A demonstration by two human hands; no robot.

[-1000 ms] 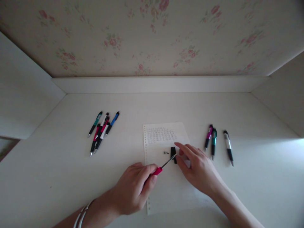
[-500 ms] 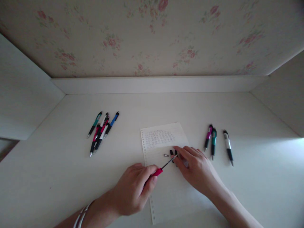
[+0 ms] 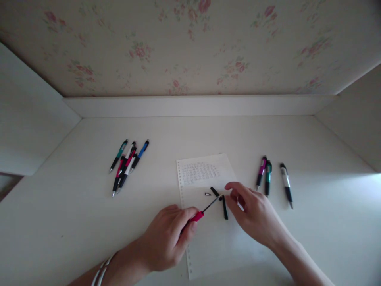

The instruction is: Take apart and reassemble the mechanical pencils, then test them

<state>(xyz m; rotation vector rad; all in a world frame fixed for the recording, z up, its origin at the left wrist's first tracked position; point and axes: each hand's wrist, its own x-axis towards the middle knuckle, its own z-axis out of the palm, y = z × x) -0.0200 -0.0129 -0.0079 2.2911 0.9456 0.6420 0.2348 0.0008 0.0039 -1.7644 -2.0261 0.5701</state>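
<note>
My left hand (image 3: 172, 234) is closed around the red barrel (image 3: 197, 216) of a taken-apart pen. A thin refill (image 3: 212, 203) sticks out of it, pointing up and right. Just right of the refill's tip is my right hand (image 3: 253, 208), thumb and forefinger apart, with nothing visible between them. Two black pen parts (image 3: 225, 208) lie by the tip, one upper left and one below; part of them is hidden behind the refill. To their left rests a small metal pen tip (image 3: 207, 194). All this is over a sheet of lined paper (image 3: 205, 254).
Handwriting covers the sheet's upper part. A bunch of several pens (image 3: 126, 167) lies on the white desk (image 3: 74, 206) at left. At right are a purple pen (image 3: 261, 172), a green pen (image 3: 268, 178) and a white pen (image 3: 286, 184). A flowered wall stands behind.
My right hand has drawn slightly right, away from the black parts, and its fingers have parted. The black parts now lie at different angles. The left hand and red barrel stay put.
</note>
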